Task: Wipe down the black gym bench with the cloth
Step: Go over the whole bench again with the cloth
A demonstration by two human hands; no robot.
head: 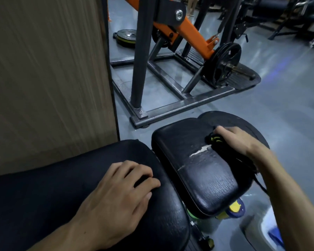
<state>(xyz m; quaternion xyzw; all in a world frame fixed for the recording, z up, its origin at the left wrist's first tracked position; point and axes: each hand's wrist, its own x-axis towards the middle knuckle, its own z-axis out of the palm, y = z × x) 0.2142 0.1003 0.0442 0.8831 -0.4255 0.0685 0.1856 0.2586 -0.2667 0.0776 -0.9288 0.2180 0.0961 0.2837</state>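
Observation:
The black gym bench has two pads: a long back pad (43, 192) at lower left and a smaller seat pad (198, 171) with a cracked, peeling strip across its middle. My left hand (120, 194) rests flat on the end of the back pad, fingers spread loosely. My right hand (237, 140) grips a dark cloth (216, 141) with yellow-green markings and presses it on the far right part of the seat pad. Part of the cloth trails back under my right forearm, off the pad's edge.
A wood-grain panel (49, 73) stands close on the left. Ahead is a steel-framed machine (170, 104) with an orange arm and a black weight plate (223, 64). Grey floor (279, 105) lies to the right. More plates (125, 37) lie at the back.

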